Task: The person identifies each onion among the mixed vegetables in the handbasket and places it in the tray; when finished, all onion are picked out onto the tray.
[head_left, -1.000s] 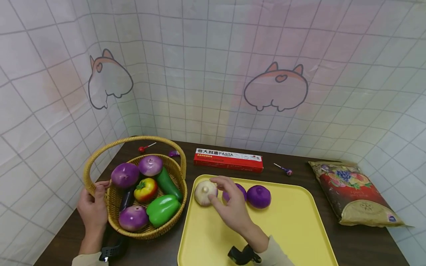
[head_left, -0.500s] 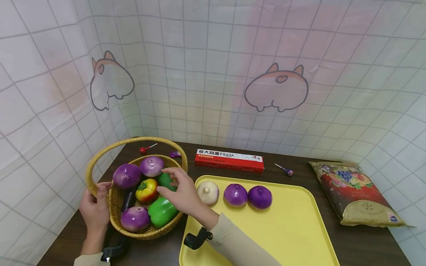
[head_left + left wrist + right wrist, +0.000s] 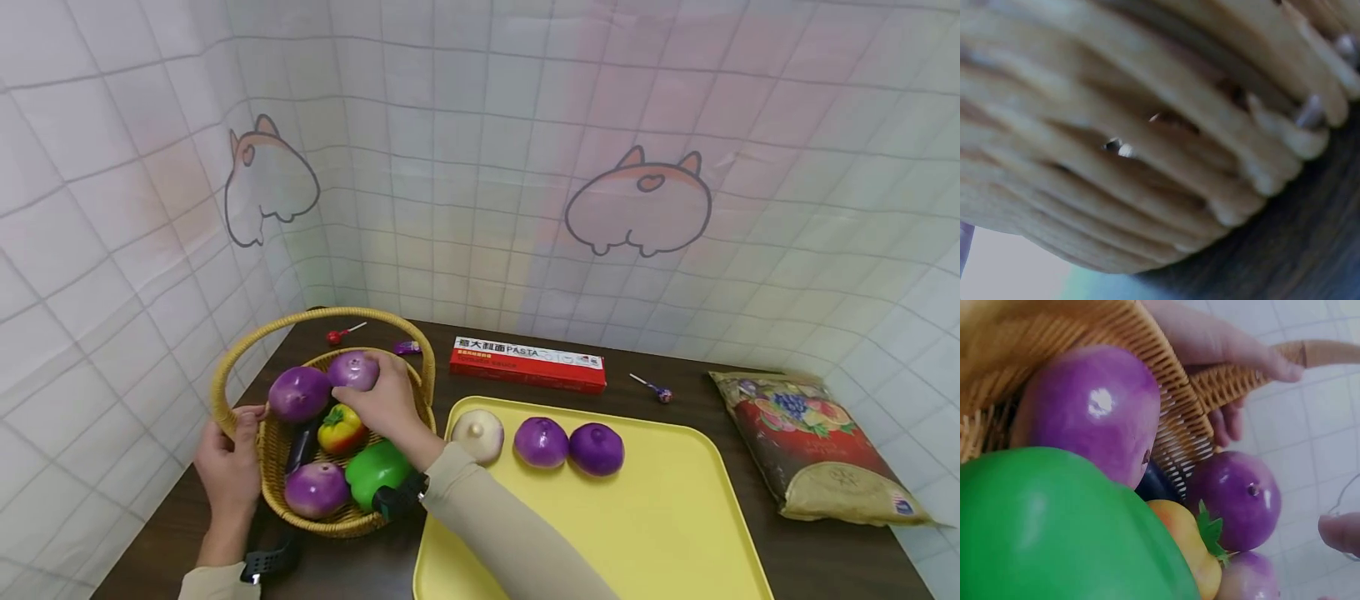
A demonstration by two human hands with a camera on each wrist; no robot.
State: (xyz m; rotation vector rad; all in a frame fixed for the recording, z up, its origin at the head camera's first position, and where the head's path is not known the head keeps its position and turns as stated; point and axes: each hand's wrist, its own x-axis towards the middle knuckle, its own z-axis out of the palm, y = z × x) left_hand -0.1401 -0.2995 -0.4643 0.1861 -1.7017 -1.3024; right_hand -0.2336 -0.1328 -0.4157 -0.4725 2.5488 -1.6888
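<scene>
Since half a second ago your right hand has reached deeper into the wicker basket and now lies over the purple onion at the back of it, fingers curled on its right side; you seem to grip it, though the far fingers are hidden. Your left hand holds the basket's near-left rim, thumb hooked over the edge where the handle meets it. Beside the gripped onion sits a second purple onion, with a yellow-red pepper, a green pepper and a third purple onion nearer you. On the yellow tray to the right lie a white onion and two purple ones, well apart from both hands.
</scene>
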